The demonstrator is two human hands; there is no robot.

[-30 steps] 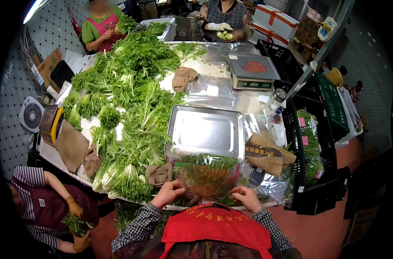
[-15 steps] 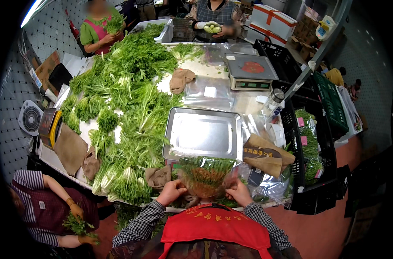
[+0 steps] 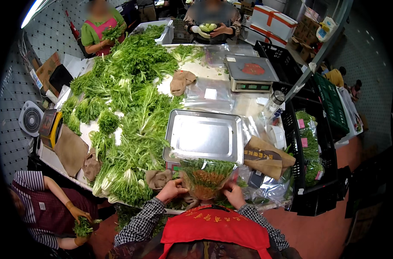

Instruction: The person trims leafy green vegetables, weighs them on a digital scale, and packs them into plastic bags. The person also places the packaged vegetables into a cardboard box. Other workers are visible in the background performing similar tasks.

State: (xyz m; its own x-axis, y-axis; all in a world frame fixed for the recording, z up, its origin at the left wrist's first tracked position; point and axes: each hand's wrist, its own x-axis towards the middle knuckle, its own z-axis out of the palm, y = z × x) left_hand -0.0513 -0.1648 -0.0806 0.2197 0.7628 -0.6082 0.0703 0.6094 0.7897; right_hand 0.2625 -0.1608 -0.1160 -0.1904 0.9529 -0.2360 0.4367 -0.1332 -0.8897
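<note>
At the table's near edge, my left hand (image 3: 172, 191) and my right hand (image 3: 235, 195) grip opposite sides of a clear plastic bag (image 3: 205, 183). Leafy greens fill the bag, with brownish root or stem ends toward me. Just beyond it, a shiny metal tray (image 3: 205, 134) sits on a scale, mostly hidden beneath it. A brown cloth (image 3: 158, 178) lies beside my left hand. Left of the tray spreads a large heap of loose leafy greens (image 3: 136, 116). Brown paper packaging (image 3: 265, 157) and crumpled clear plastic lie beyond my right hand.
A second scale (image 3: 251, 71) stands at the back right, near a clear jar (image 3: 274, 101). Black crates (image 3: 311, 181) with bagged greens line the right side. Co-workers handle vegetables at the far side and lower left, one in a maroon apron (image 3: 54, 203). A small fan (image 3: 31, 117) stands far left.
My right hand has shifted slightly left and down along the bag. The far co-worker has lowered the pale green vegetables a little. At lower left, the co-worker's hands and greens have moved.
</note>
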